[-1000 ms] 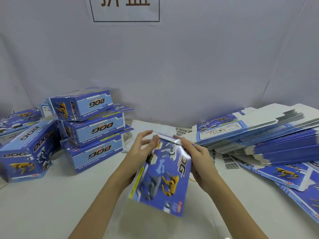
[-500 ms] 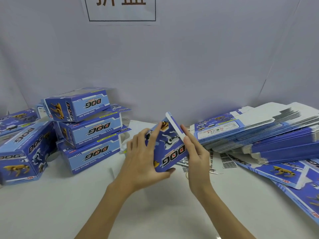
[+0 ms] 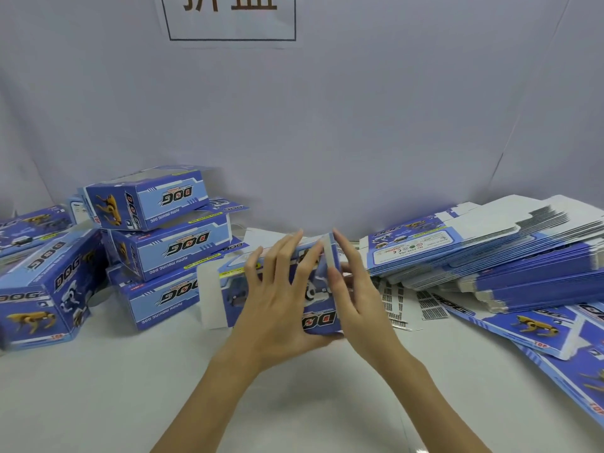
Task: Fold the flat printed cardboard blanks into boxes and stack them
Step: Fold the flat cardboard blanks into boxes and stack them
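While both hands grip it, box [image 3: 322,318] reads "DOG".

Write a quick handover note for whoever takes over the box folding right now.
Left hand grips the half-formed box from the front, fingers spread.
Right hand presses straight fingers against its right end flap; the left flap hangs open.
Done: three folded boxes stacked on the left, more beside them.
Left: close this box, stack it, then work through the flat blanks pile on the right.
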Demonstrator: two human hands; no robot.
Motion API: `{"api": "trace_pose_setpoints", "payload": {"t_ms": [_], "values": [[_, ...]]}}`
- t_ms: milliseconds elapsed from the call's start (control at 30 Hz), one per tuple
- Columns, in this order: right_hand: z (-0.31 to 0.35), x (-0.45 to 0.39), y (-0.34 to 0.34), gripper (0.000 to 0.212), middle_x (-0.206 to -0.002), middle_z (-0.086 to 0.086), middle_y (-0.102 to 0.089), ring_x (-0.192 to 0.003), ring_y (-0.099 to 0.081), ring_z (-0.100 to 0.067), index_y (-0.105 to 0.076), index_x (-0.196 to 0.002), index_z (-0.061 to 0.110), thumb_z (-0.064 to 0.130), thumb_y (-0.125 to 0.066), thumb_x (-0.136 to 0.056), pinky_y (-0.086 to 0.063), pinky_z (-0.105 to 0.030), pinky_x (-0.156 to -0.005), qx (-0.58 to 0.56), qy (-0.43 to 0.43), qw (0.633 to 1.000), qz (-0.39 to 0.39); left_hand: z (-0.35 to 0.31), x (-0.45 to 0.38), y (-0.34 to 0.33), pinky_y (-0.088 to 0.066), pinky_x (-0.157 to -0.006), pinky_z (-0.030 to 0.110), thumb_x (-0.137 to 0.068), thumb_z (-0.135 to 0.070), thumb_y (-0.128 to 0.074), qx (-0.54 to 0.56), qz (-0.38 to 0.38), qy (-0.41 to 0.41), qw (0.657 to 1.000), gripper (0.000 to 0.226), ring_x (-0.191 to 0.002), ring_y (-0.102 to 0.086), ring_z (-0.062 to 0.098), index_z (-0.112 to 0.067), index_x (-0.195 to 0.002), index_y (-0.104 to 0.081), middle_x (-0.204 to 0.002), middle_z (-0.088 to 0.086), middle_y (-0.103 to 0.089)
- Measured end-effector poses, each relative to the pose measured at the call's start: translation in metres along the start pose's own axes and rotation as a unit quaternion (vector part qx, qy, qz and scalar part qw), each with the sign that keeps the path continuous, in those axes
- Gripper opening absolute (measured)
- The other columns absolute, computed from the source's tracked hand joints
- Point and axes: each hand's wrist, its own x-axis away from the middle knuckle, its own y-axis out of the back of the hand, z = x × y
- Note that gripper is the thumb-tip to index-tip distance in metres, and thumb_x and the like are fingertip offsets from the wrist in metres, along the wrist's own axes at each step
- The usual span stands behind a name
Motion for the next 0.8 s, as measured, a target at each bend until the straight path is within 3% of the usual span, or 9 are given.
{"api": "trace_pose_setpoints", "payload": {"t_ms": [100,200,333,533,667,800], "values": [[0.003,-0.002,-0.001,0.049,-0.117,-0.005,-0.067,-0.104,-0.074,-0.023,-0.04,-0.153,0.059,0.053,-0.049,-0.105,-0.064,-0.039,-0.081,-0.023,-0.01,1.0,-0.009,-0.002,-0.001,0.0,-0.026,-0.119,0.056,-0.067,-0.083,-0.065,-0.004,-0.013,0.036,0.999,0.133,-0.142,-0.036,0.028,-0.018,-0.167,-0.007,-0.157,0.005,-0.035],[0.009,-0.003,0.004,0.043,-0.116,0.009,-0.075,-0.108,-0.075,-0.017,-0.05,-0.144,0.065,0.045,-0.052,-0.106,-0.063,-0.028,-0.075,-0.086,-0.039,0.995,-0.005,0.002,-0.001,0.004,-0.031,-0.116,0.056,-0.065,-0.086,-0.064,-0.005,-0.003,0.059,0.998,0.135,-0.138,-0.037,0.026,-0.016,-0.166,-0.01,-0.152,0.005,-0.037],[0.012,-0.001,0.001,0.037,-0.117,0.013,-0.077,-0.109,-0.075,-0.015,-0.057,-0.134,0.068,0.048,-0.053,-0.103,-0.064,-0.027,-0.073,-0.131,-0.06,0.989,-0.028,0.001,-0.003,0.007,-0.029,-0.116,0.052,-0.065,-0.091,-0.06,-0.015,0.005,0.055,0.998,0.134,-0.139,-0.035,0.024,-0.017,-0.166,-0.013,-0.15,0.005,-0.037],[0.006,0.004,-0.017,0.043,-0.136,0.001,-0.069,-0.119,-0.071,-0.018,-0.047,-0.151,0.056,0.047,-0.047,-0.109,-0.062,-0.046,-0.094,-0.069,-0.045,0.994,-0.066,-0.003,-0.001,0.007,-0.026,-0.117,0.052,-0.064,-0.086,-0.063,-0.012,0.023,0.034,0.999,0.132,-0.14,-0.033,0.026,-0.019,-0.166,-0.014,-0.155,0.005,-0.034],[0.008,-0.001,-0.006,0.042,-0.131,0.007,-0.073,-0.118,-0.072,-0.021,-0.054,-0.151,0.045,0.043,-0.048,-0.109,-0.065,-0.033,-0.081,-0.133,-0.065,0.987,-0.06,0.005,-0.002,0.008,-0.027,-0.118,0.052,-0.063,-0.088,-0.067,0.008,0.025,0.046,0.999,0.135,-0.141,-0.033,0.023,-0.023,-0.167,-0.009,-0.154,0.001,-0.032],[0.011,-0.002,0.001,0.048,-0.131,0.001,-0.072,-0.116,-0.072,-0.026,-0.048,-0.153,0.049,0.037,-0.051,-0.107,-0.066,-0.039,-0.081,-0.106,-0.056,0.993,0.004,0.01,-0.003,0.009,-0.026,-0.119,0.051,-0.064,-0.093,-0.061,0.011,0.007,0.067,0.998,0.134,-0.141,-0.027,0.015,-0.025,-0.167,-0.007,-0.152,-0.002,-0.033]]}}
